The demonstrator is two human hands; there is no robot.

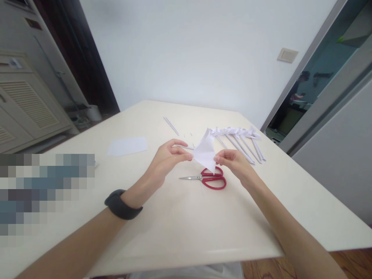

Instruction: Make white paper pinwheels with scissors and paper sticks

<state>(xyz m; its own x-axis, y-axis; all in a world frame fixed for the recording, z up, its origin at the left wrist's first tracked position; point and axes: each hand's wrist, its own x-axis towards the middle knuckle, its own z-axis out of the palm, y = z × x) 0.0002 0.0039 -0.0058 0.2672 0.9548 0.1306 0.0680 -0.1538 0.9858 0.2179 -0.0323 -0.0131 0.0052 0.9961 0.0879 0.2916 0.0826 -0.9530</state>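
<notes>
A white piece of paper (205, 151) with angular edges is held up above the table between my two hands. My left hand (173, 152) pinches its left edge between thumb and finger, and a dark band (122, 205) circles that wrist. At the lower right edge of the paper, my right hand (232, 161) has a similar pinch. Right below the paper lie scissors (213, 180) with red handles, their blades together and pointing left. A thin white paper stick (186, 147) shows partly behind my left fingers.
The cream table (180, 232) carries a flat white sheet (128, 146) at left and two thin paper sticks (171, 126) farther back. Several rolled paper sticks with folded white tops (236, 133) lie at right. Small scraps are scattered mid-table. A wall (203, 58) stands behind; a person (296, 91) appears through the doorway.
</notes>
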